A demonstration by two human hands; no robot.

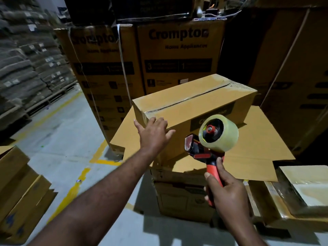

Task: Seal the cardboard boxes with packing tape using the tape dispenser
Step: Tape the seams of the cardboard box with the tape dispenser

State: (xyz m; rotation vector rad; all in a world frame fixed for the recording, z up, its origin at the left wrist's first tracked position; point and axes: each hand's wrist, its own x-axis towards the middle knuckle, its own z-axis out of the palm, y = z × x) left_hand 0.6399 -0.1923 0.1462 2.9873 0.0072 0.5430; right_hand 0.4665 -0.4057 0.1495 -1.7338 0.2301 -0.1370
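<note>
— While the left hand (154, 134) lies spread on the near corner of the box (186, 103), where's room?
— Bare floor (62, 132), left. The box runs near-left to far-right; the right hand (227, 190) grips the tape dispenser (209, 144) upright before it.

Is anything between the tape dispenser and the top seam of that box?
Nothing lies on the cardboard box top along its seam. The tape dispenser, in the right hand, hangs in front of the box's side. Only the left hand, at the near corner beside the seam's end, comes close.
</note>
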